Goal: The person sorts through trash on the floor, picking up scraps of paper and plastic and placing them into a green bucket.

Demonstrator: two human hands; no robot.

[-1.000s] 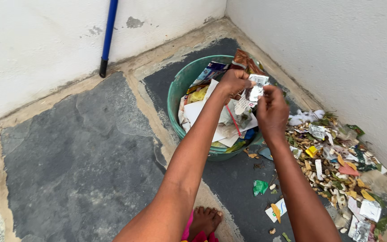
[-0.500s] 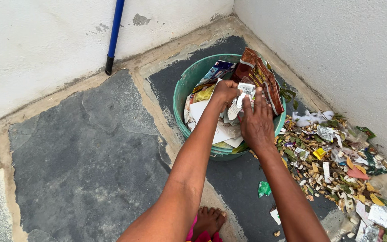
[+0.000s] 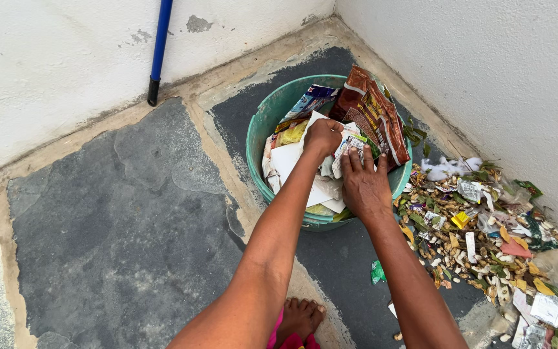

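Observation:
A green plastic bucket (image 3: 261,123) stands in the floor corner, packed with papers and wrappers, a brown foil pouch (image 3: 374,113) sticking up at its far side. My left hand (image 3: 322,137) is curled over the rubbish in the bucket, gripping a crumpled silvery wrapper (image 3: 345,149). My right hand (image 3: 363,184) lies flat with fingers spread, pressing down on that wrapper and the white paper (image 3: 290,158) below it.
A heap of peels, shells, leaves and scraps (image 3: 485,226) runs along the right wall. A blue stick (image 3: 161,45) leans on the back wall. A green scrap (image 3: 377,271) lies on the dark stone floor. My bare foot (image 3: 298,317) shows at the bottom.
Both hands have come down with the silvery wrapper, from above the bucket into it. The right hand went from pinching the wrapper to lying flat on it.

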